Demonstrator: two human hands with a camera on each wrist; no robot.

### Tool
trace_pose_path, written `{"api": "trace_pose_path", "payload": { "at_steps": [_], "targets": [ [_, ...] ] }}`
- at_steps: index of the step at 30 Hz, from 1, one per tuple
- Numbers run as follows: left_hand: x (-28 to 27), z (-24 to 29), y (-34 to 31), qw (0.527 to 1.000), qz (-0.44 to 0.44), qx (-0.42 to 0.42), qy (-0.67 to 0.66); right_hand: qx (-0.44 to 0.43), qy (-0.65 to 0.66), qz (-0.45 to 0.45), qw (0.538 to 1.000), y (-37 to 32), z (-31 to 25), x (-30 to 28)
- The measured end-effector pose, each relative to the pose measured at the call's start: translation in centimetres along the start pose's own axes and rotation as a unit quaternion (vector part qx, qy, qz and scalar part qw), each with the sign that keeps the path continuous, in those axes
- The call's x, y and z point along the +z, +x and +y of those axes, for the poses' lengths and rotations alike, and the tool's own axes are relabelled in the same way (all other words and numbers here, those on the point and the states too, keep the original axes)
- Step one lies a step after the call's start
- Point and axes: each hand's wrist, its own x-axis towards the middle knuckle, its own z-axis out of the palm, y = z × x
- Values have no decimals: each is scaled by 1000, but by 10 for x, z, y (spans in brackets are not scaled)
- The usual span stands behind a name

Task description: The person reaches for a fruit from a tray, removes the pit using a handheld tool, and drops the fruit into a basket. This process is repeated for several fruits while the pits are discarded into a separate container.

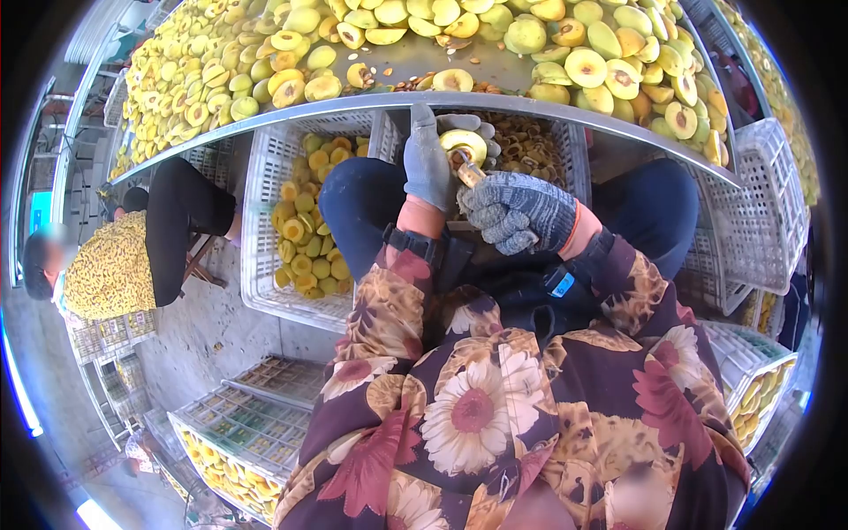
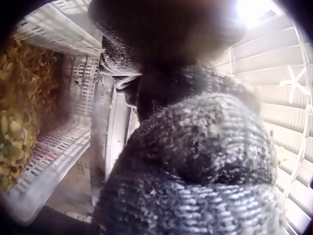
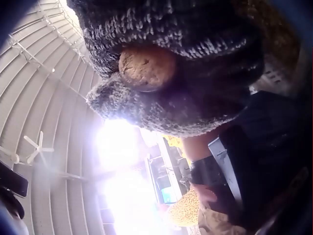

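Note:
In the head view a gloved left hand (image 1: 430, 162) holds a halved yellow-green fruit (image 1: 464, 146), its cut face showing a brown centre. The gloved right hand (image 1: 521, 210) grips a short tool with a wooden handle (image 1: 470, 175), whose end meets the fruit's middle. The round end of the handle (image 3: 146, 68) pokes out of the curled right fingers in the right wrist view. Grey knitted glove (image 2: 205, 147) fills most of the left wrist view, and the fruit is hidden there.
A metal-edged table (image 1: 353, 104) heaped with halved fruit (image 1: 203, 75) spans the front. Below it stand a crate (image 1: 256, 256) of yellow halves and another crate (image 1: 579, 163) of brownish pieces. Stacked crates (image 1: 751, 203) stand at right. Another person (image 1: 110, 265) sits at left.

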Motion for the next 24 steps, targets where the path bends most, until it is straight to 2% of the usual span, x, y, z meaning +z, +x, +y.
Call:
{"api": "trace_pose_path", "payload": {
  "at_steps": [3, 6, 9, 12, 15, 16, 19, 20, 22, 23, 24],
  "targets": [
    [0, 6, -3, 998, -30, -58, 24, 43, 79, -69, 994, 6, 3, -13],
    [6, 12, -2, 993, -12, -119, 8, -1, 23, -55, 998, 2, 7, -15],
    [14, 14, -6, 995, -3, -97, 15, 2, 32, -38, 999, -3, 5, -16],
    [16, 8, 2, 994, 37, -78, -65, -58, -105, -6, 993, -17, 0, 2],
    [17, 7, 7, 986, 50, -39, -157, -52, -143, 18, 988, -24, -1, 13],
    [17, 7, 6, 989, 33, -18, -144, -64, -134, 17, 989, -28, 0, 17],
    [29, 18, 1, 985, 73, 43, -149, -128, -312, 111, 935, -43, -4, 26],
    [28, 23, -1, 983, 57, 56, -164, -159, -334, 114, 922, -40, -2, 12],
    [23, 32, -6, 987, 41, 100, -119, -137, -434, 248, 855, -26, -4, -34],
    [19, 37, -13, 987, 35, 127, -93, -83, -784, 299, 538, 0, -9, -98],
    [16, 51, -22, 984, 33, 169, -55, -49, -767, 353, 534, -7, -10, -91]
  ]
}}
